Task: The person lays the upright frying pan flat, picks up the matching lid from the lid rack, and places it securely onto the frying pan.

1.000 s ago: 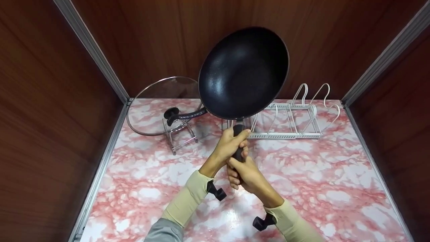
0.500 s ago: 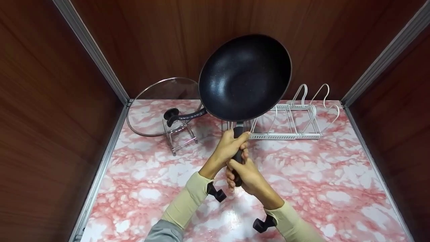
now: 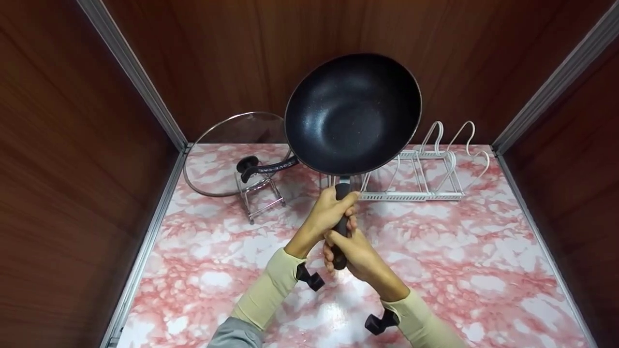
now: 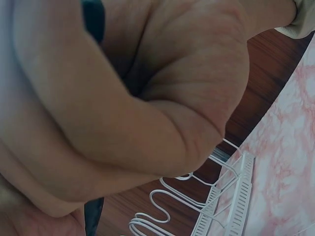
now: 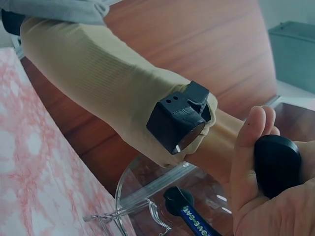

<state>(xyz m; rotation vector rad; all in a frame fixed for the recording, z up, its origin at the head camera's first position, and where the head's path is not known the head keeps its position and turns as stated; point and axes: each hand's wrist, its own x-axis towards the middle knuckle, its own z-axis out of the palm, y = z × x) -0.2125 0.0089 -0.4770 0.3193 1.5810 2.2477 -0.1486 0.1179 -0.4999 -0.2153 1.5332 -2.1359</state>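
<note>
A black wok [image 3: 355, 113] hangs tilted above the table, its dark inside facing the head camera. My left hand [image 3: 329, 212] grips the upper part of its black handle. Just below, my right hand [image 3: 358, 249] holds the lower part, fingers wrapped around it. The handle's rounded end [image 5: 278, 167] pokes out of the right fist in the right wrist view. Curled left fingers [image 4: 113, 128] fill most of the left wrist view and hide much of the handle.
A glass lid [image 3: 213, 140] with a curved black handle [image 3: 271, 167] leans upright on a small wire stand [image 3: 263, 208] at back left. A white wire rack [image 3: 411, 195] stands at back right, partly behind the wok. Brown panels [image 3: 232, 58] wall in the marbled table [image 3: 217, 280].
The wok has come down slightly and its inside has turned more toward the head camera. Both hands have kept their grip on the handle, shifting very little.
</note>
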